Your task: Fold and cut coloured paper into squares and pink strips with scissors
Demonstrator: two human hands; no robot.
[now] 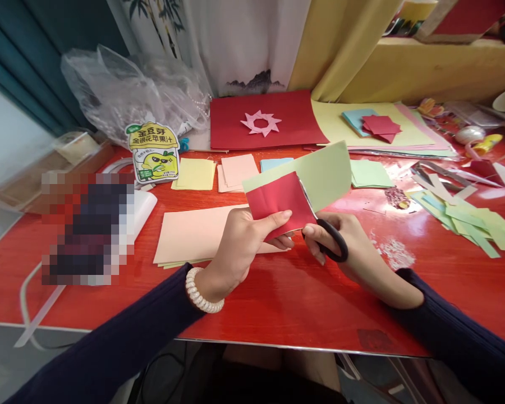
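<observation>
My left hand (252, 235) pinches a red paper square (278, 201) laid against a light green sheet (322, 174), thumb on top and fingers behind. In my right hand (340, 233) are scissors with black handles (335, 240). Their blades run along the right edge of the red square, against the green sheet, and are mostly hidden by the paper. Beneath my left hand lies a stack of larger peach sheets (193, 230) with green edges showing below. Both hands hover over the near middle of the red table (286, 303).
Behind the hands lie stacks of yellow (192, 174), pink (239, 171) and green squares (371, 173). A pink folded paper ring (261, 123) rests on dark red sheets (219, 123). Green paper strips (475, 224) lie at right. A juice pouch (155, 154) stands at left near a plastic bag (118, 90).
</observation>
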